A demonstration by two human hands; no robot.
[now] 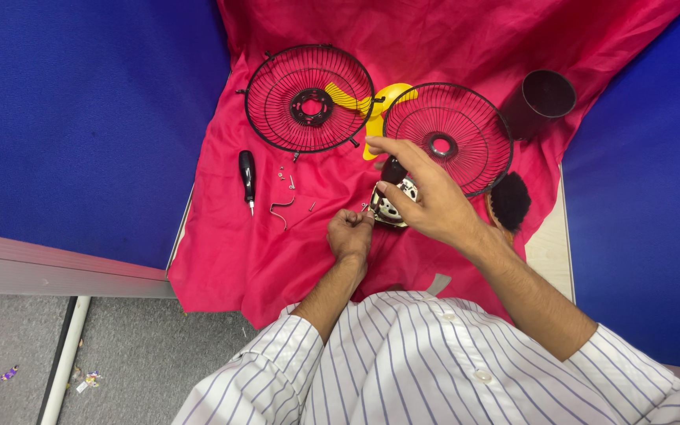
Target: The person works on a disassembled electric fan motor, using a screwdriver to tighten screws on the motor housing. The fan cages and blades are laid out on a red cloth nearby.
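Observation:
My right hand (423, 197) grips a small fan motor (391, 206), black and silver, over a red cloth (277, 244). My left hand (349, 234) is closed beside the motor's lower left and pinches a small screw against it. Two black wire fan guards lie beyond: one (309, 98) at the centre and one (449, 135) to its right. A yellow fan blade (383, 102) shows between them, partly hidden.
A black-handled screwdriver (247, 178) lies left on the cloth, with loose screws (289, 179) and a bent metal clip (281, 209) beside it. A black brush (509, 201) and a black cup (546, 96) sit at the right. Blue partition walls enclose the table.

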